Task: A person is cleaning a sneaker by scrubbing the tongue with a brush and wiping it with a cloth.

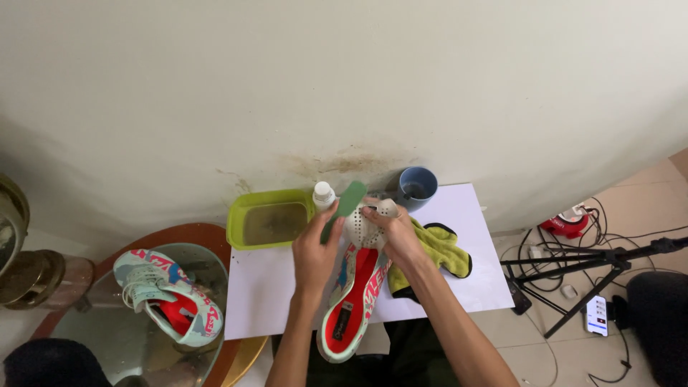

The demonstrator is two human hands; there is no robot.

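Observation:
My left hand (315, 252) grips a green brush (345, 206) whose head rests against the toe of a sneaker (356, 287). The sneaker is pale mint with pink print and a red insole, and it stands tilted with its toe up and its heel toward me. My right hand (396, 233) wraps around the white perforated toe and holds it steady. Both hands are over a white sheet (265, 294) on the table.
A lime green tray (274, 221) of murky water, a white bottle (324, 195) and a blue mug (417, 185) stand by the wall. A yellow-green cloth (441, 247) lies at my right. A second sneaker (168, 295) sits on a round glass table at left. Tripod and cables at right.

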